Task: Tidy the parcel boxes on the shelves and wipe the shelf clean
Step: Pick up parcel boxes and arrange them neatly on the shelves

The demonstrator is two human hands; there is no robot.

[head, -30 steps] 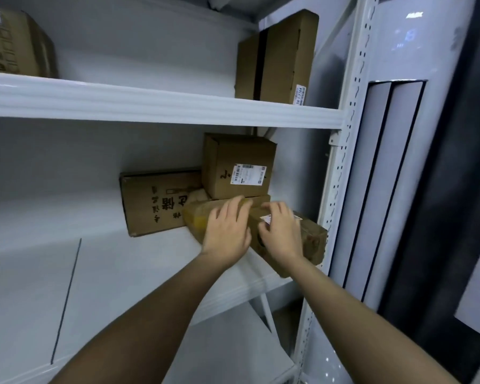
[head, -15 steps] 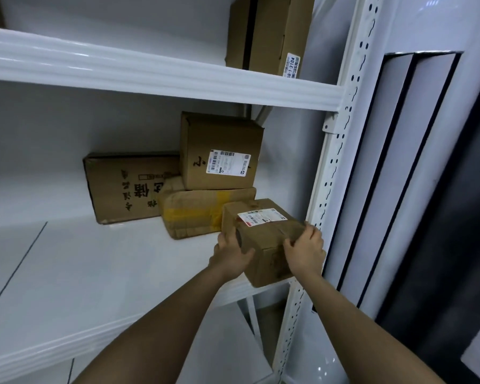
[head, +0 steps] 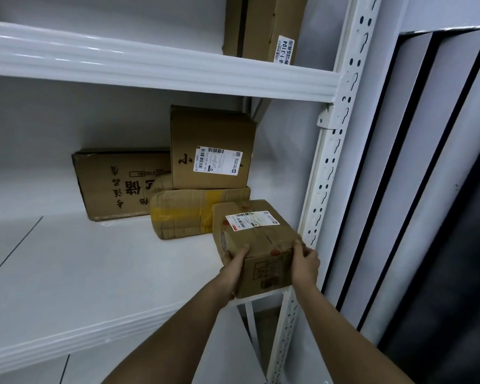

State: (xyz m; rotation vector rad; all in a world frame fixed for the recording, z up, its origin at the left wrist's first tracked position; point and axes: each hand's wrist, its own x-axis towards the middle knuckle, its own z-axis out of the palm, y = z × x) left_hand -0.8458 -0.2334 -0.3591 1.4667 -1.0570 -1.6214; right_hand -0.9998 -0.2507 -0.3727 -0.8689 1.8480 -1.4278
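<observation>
Shelf (head: 67, 273): smooth white board, lying across frame centre.
Printed box (head: 117, 187): flat brown cardboard, standing at centre left, dark characters showing.
Taped parcel (head: 189, 214): creased, yellow-taped, sitting under a labelled carton (head: 211, 148).
Left hand (head: 233, 268): curling round the small box's left face, thumb on top.
Small box (head: 257, 245): scuffed cardboard cube, white label, overhanging the shelf front at lower centre right.
Right hand (head: 305, 261): gripping its right edge.
Upright (head: 330, 167): perforated white metal.

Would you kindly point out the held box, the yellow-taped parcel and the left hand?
held box (head: 254, 231), head view, top face.
yellow-taped parcel (head: 183, 214), head view, front face.
left hand (head: 233, 268), head view, back of hand.
</observation>
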